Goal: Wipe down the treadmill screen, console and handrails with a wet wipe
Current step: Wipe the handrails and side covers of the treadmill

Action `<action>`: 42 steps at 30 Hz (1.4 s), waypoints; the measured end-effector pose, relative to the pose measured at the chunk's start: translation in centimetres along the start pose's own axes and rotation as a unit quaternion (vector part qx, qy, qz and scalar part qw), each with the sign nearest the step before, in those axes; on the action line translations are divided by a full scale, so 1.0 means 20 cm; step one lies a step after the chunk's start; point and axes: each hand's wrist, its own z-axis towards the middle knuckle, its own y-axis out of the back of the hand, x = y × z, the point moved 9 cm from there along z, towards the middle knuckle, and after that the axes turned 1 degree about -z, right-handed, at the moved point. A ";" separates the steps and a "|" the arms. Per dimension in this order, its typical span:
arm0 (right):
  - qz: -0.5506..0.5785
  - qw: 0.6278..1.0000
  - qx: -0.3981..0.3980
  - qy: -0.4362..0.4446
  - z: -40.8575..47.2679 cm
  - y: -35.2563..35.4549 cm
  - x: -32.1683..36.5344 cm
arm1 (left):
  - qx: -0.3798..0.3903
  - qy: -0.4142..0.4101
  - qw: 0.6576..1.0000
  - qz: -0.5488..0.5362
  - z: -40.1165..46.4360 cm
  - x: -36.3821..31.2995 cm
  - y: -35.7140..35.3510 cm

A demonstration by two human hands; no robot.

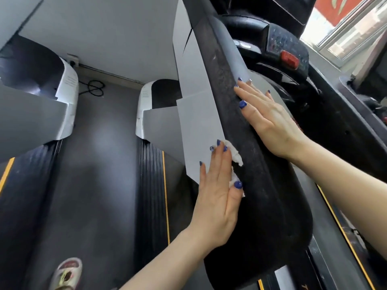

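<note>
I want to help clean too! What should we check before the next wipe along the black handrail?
1. Wet wipe under the left hand: ok.
2. Left hand pressing flat against the grey panel beside the handrail: ok.
3. Right hand steadying the handrail: ok.
4. Wipe still wet enough: cannot tell.
5. Red stop button clear of both hands: ok.
</note>
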 end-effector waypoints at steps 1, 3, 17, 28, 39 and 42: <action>-0.006 1.000 0.007 0.001 0.00 -0.01 0.01 | -0.007 0.008 1.000 -0.009 -0.02 0.02 0.00; -0.012 1.000 0.014 0.002 -0.01 -0.01 0.01 | -0.012 0.012 1.000 -0.018 -0.02 0.01 -0.01; -0.038 0.998 0.039 0.021 0.00 -0.02 0.02 | 0.010 0.108 0.991 -0.081 0.04 0.25 0.00; -0.077 0.995 0.061 0.033 0.01 -0.04 0.03 | -0.025 0.157 0.985 -0.059 0.14 0.58 0.04; -0.289 0.906 0.178 0.254 0.25 -0.09 0.18 | 0.025 0.057 0.997 -0.038 0.20 0.29 0.05; -0.269 0.905 0.179 0.277 0.31 -0.10 0.18 | 0.023 0.108 0.994 -0.023 0.23 0.47 0.07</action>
